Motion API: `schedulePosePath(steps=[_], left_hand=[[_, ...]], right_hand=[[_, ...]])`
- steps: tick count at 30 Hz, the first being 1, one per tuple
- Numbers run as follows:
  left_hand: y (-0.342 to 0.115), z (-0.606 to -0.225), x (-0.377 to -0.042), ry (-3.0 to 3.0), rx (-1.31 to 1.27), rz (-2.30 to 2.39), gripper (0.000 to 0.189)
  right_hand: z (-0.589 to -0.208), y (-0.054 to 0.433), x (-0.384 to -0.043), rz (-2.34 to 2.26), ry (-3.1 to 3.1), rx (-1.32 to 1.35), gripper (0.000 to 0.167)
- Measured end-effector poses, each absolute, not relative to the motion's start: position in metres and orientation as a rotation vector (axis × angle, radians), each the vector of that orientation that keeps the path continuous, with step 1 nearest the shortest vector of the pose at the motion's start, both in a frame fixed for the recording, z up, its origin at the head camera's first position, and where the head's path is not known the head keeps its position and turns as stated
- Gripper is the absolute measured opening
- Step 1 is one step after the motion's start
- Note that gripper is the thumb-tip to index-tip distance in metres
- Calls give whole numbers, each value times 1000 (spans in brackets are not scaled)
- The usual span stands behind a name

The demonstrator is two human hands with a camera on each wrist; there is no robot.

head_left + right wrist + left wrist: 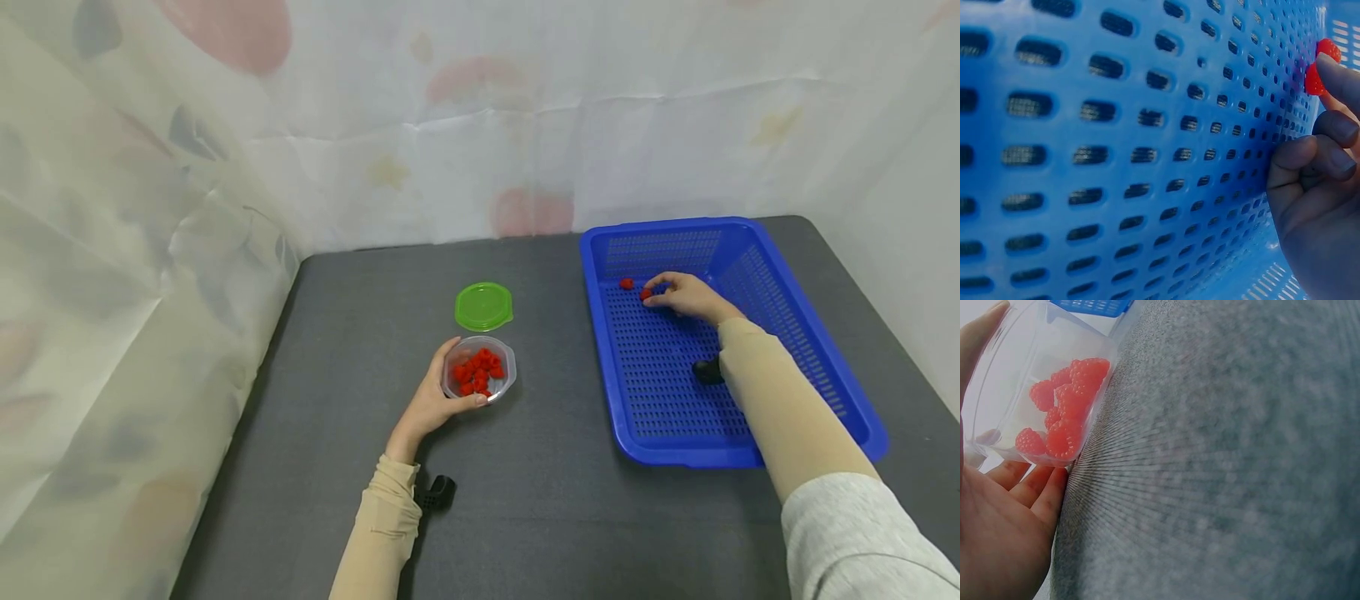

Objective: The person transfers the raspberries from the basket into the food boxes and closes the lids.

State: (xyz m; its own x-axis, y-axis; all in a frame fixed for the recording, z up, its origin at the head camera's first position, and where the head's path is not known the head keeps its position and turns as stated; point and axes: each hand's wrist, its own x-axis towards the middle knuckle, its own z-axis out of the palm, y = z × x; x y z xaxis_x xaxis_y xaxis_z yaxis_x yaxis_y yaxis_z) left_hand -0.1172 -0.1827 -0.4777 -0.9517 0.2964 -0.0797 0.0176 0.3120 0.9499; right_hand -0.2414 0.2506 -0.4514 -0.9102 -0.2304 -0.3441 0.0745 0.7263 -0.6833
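Note:
My left hand [429, 408] holds a clear plastic container [511, 372] on the grey table, thumb on the near side and fingers around the far left. Several red raspberries [1072, 403] lie heaped inside it, visible through its wall in the left wrist view. Over in the blue basket [651, 454], my right hand [693, 297] pinches one raspberry [646, 294] between thumb and index finger, low by the perforated floor. Another raspberry [626, 284] lies just left of it. In the right wrist view the pinched raspberry [1314, 81] is partly covered by the thumb.
A green lid [483, 307] lies flat just behind the container. The basket's raised walls surround the right hand on the table's right side. A patterned sheet [465, 150] hangs behind the table [352, 333] and along its left; a white wall [900, 225] stands at right.

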Motion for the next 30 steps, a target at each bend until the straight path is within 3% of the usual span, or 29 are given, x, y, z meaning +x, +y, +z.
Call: schedulePosePath(steps=[5, 30], left_hand=[[-186, -498, -122, 2380, 297, 1688, 96], [-188, -498, -123, 2386, 317, 1705, 96]], right_hand=[[-452, 249, -240, -980, 2553, -115, 44], [-445, 249, -238, -1057, 2494, -113, 37]])
